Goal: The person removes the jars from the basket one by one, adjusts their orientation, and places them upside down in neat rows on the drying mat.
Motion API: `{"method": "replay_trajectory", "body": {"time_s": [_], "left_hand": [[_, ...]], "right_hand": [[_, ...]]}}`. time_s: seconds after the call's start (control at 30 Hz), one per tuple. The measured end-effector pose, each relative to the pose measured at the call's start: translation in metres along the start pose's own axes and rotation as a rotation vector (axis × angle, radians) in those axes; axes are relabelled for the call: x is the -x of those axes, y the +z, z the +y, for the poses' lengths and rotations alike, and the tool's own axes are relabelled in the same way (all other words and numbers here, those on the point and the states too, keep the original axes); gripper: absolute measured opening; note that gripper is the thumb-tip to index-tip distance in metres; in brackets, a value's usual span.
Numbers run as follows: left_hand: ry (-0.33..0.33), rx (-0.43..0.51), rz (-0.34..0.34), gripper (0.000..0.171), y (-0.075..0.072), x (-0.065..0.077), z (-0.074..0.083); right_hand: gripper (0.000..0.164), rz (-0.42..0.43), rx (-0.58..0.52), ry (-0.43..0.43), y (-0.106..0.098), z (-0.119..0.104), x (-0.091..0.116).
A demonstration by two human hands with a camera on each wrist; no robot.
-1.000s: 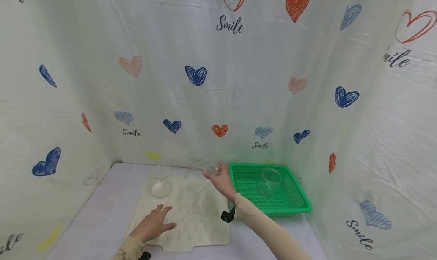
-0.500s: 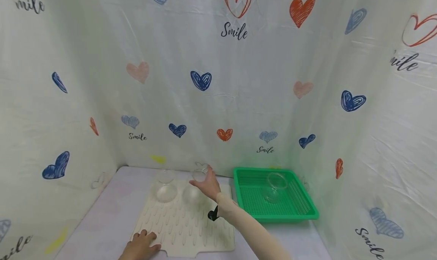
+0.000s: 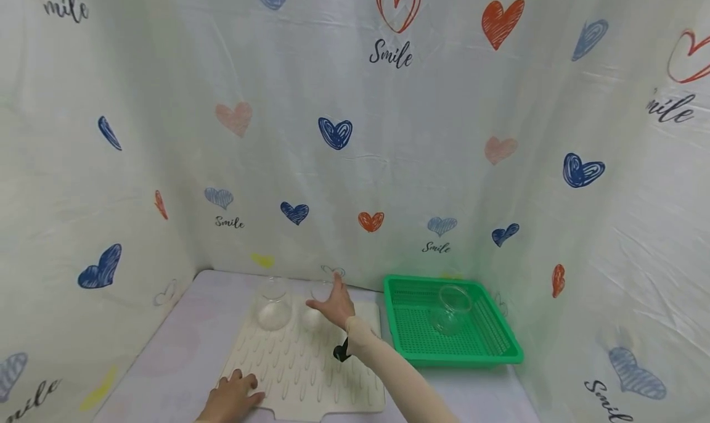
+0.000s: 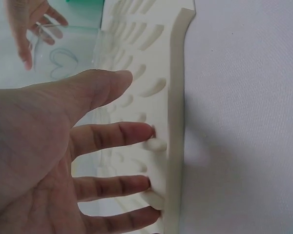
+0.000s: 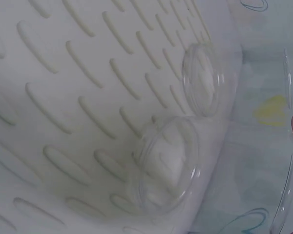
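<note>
My right hand (image 3: 334, 303) is at the back of the cream ridged mat (image 3: 302, 373), thumb and fingers round the upper part of a clear drinking glass (image 5: 168, 163). That glass stands upright on the mat, its base on the ridges in the right wrist view. To its left another clear glass (image 3: 274, 313) stands upright on the same mat. At the mat's near left corner rests my left hand (image 3: 232, 398). Spread fingers (image 4: 122, 136) of this hand lie over the mat's edge in the left wrist view, holding nothing.
A green plastic basket (image 3: 457, 358) sits to the right of the mat, with one clear glass (image 3: 452, 312) inside it. A curtain (image 3: 344, 176) printed with hearts hangs behind the table and along both sides.
My right hand has carried the glass leftward from beside the basket and lowered it onto the mat. My left hand has moved down and back to the mat's near left corner.
</note>
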State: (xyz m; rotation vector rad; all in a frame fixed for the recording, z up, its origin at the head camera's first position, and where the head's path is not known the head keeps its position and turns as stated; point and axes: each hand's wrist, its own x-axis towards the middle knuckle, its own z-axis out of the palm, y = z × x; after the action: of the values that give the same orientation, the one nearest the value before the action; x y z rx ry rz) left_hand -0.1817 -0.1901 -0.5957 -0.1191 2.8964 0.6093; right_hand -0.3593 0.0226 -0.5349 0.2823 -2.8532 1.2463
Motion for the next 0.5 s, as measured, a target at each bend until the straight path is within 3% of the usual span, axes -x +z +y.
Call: {"method": "replay_trajectory", "body": {"time_s": [0.33, 0.5], "left_hand": [[0.063, 0.035, 0.044, 0.035, -0.0002, 0.0035, -0.0031], [0.058, 0.046, 0.034, 0.036, -0.0019, 0.0015, -0.0009]], "right_hand": [[0.107, -0.046, -0.036, 0.014, 0.011, 0.004, 0.0057], [0.11, -0.072, -0.043, 0.004, 0.0084, 0.008, 0.0056]]}}
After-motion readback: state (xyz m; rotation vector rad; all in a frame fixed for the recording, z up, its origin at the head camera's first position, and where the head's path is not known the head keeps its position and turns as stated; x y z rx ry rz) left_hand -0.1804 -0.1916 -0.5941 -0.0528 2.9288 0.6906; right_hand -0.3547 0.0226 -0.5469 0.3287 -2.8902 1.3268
